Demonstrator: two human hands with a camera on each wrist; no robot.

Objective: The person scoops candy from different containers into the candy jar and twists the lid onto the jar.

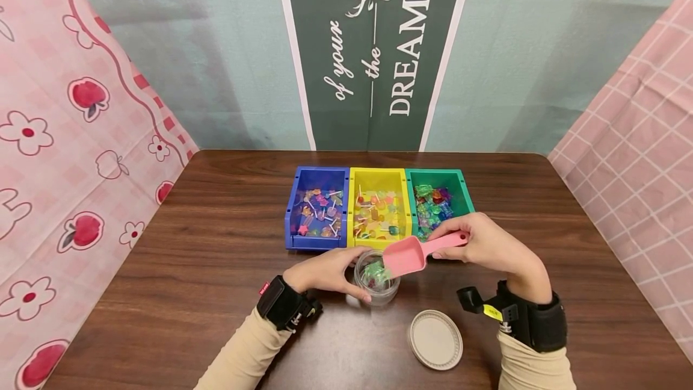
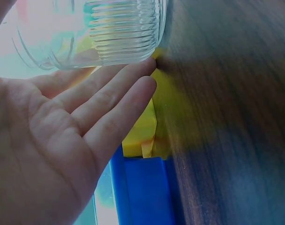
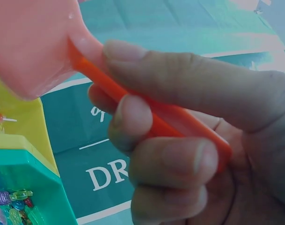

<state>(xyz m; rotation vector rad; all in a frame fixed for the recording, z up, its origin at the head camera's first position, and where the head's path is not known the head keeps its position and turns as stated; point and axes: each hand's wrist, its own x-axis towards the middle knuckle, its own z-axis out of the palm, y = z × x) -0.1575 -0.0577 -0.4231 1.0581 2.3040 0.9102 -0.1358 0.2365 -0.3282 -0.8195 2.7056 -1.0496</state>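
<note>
My left hand (image 1: 327, 271) holds a clear jar (image 1: 383, 297) on the table, thumb on the near side and fingers along the far side. The jar's ribbed wall shows in the left wrist view. Green translucent pieces (image 1: 373, 271) and a little dark red lie inside it. In my right hand (image 1: 489, 247) is a pink scoop (image 1: 406, 256), its handle pinched between thumb and curled fingers. The scoop's tray is tilted down over the jar's mouth, its front edge overlapping the rim in the head view. No pieces show in the tray.
Behind the jar stand three joined bins: blue (image 1: 316, 242), yellow (image 1: 379, 243) and green (image 1: 464, 194). Small lollipop-like and candy-like charms fill the blue and yellow ones; translucent coloured pieces lie in the green. A round beige lid (image 1: 435, 340) lies at the front right.
</note>
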